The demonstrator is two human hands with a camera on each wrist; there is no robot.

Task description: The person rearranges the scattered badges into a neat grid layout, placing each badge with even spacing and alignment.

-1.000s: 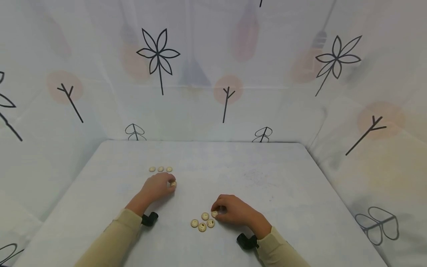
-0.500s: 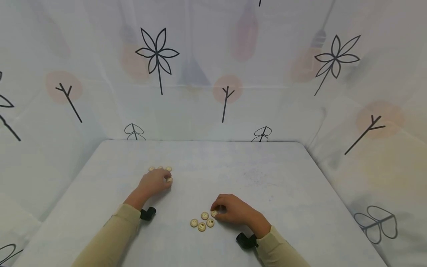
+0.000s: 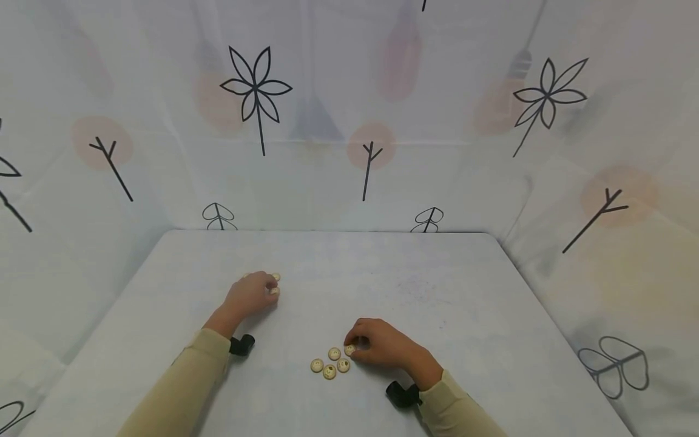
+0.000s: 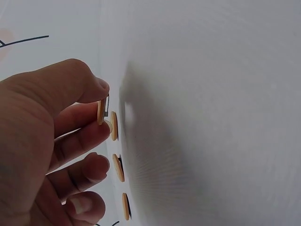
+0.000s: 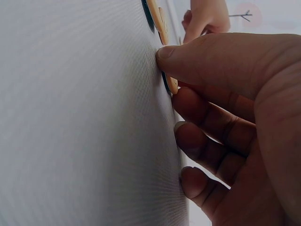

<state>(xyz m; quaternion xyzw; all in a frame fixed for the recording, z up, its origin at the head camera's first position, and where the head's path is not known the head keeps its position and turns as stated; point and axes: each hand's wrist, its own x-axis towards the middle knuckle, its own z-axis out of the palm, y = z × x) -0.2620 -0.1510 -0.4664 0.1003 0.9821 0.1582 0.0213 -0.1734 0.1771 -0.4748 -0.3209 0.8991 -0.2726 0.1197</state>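
Observation:
My left hand (image 3: 249, 297) pinches a round, cream wooden disc (image 4: 101, 111) between thumb and fingers. A thin metal fitting shows on the disc's back in the left wrist view. This hand is just in front of a short row of similar discs, covering part of it in the head view; the row's right-hand disc (image 3: 276, 277) shows past the knuckles. My right hand (image 3: 384, 344) rests low at the table, thumb and forefinger pinching another wooden disc (image 3: 350, 350). Beside it lies a cluster of several marked discs (image 3: 330, 371).
Both hands work over a white table (image 3: 464, 303). A pale cloth (image 3: 327, 182) with flower and twig drawings stands behind and around it. Black wrist devices (image 3: 403, 395) sit under both wrists, close above the tabletop.
My left hand has moved away from me and slightly left with its disc, up to the row, now covering more of it. The right hand keeps its place at the cluster.

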